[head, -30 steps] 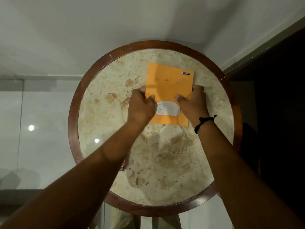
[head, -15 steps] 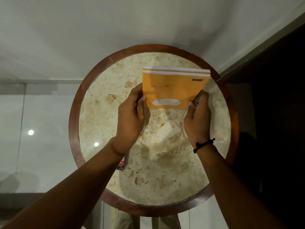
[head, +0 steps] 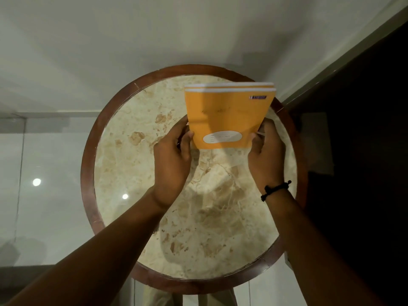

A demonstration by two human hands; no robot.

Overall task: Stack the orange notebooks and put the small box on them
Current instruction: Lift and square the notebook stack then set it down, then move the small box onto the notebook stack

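Left hand (head: 171, 160): fingers curled round the lower left edge of the orange notebooks (head: 227, 115), thumb laid on the front cover, clamped on the pair. Right hand (head: 266, 160): closed likewise on the lower right edge, thumb tip pressed to the cover beside the oval label; a black cord bracelet (head: 274, 191) circles the wrist. Orange notebooks: two, held face to face and together, raised on their lower edge and tilted toward the camera, over the far right part of the table; white page edges of both show along the top, the nearer cover bears a white oval name label low down and a small printed brand strip at upper right; lettering too blurred to read. Whether the lower edge touches the tabletop cannot be told. Round table (head: 88, 173): dark reddish wooden rim, cream and tan marble-pattern top with two bright light reflections at left. Surroundings: pale glossy floor and wall beyond the table, dark doorway or panel (head: 357, 151) at right. Both bare forearms enter from the lower corners of the view.
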